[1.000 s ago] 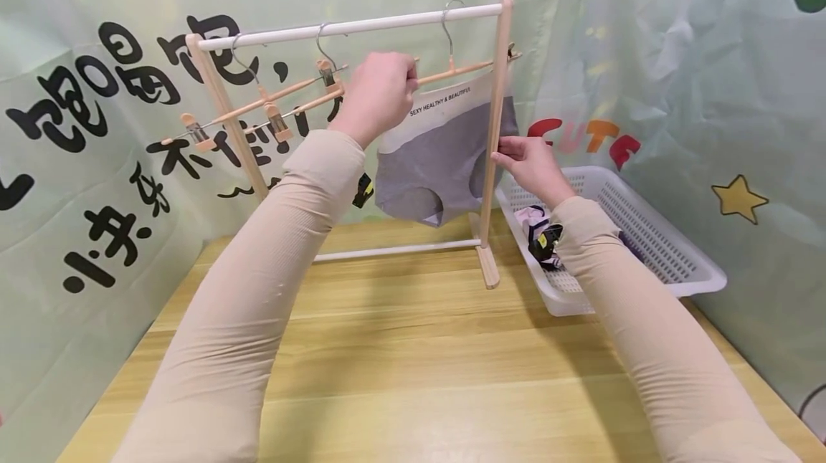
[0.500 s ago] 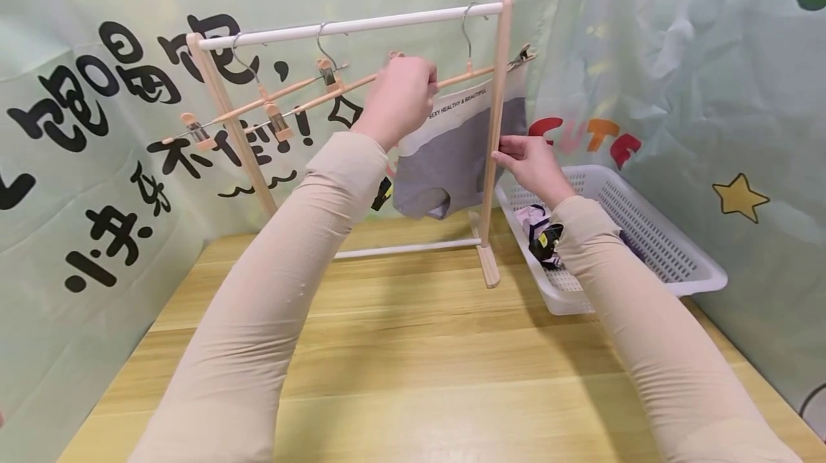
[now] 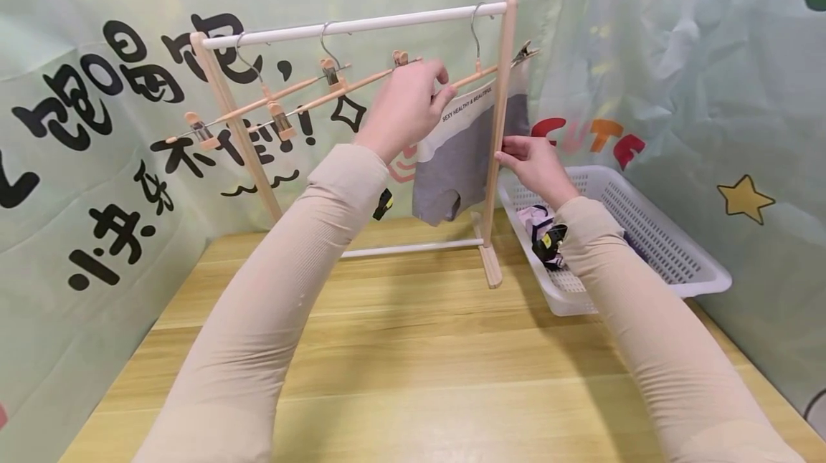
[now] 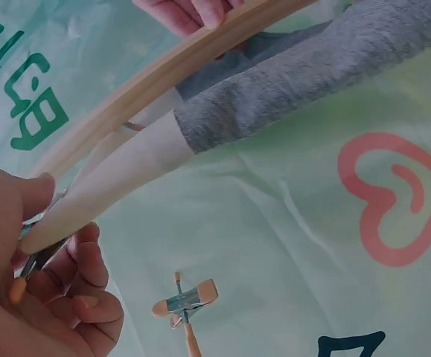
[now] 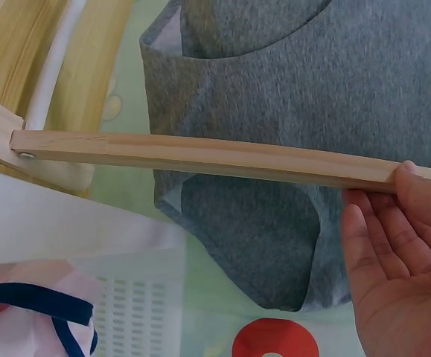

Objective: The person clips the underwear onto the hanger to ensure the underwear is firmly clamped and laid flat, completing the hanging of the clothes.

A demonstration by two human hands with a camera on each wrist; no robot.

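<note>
While only left wrist shows loose left grip's [image 3: 405, 104] clip [image 4: 18, 290] | right grip [image 3: 537, 168] pinches post [image 5: 200, 152]

The head view looks forward and down from farther, while both wrist views share, from near, the pale wooden post [image 3: 500, 115] and grey-and-white cloth garment [image 3: 459, 155].

The grey underpants [image 5: 275, 104] look like matt, finely flecked cloth, smoother along the cream waistband [image 4: 133, 167]. Smooth, pale wood makes the rack post [image 5: 200, 155]; the hanger hook [image 3: 477, 47] is shiny metal. Perforated plastic for the basket [image 3: 658, 230], wood-grain with a soft sheen for the table [image 3: 490, 363] — and creased, faintly glossy cloth for the backdrop [image 3: 619, 40].
</note>
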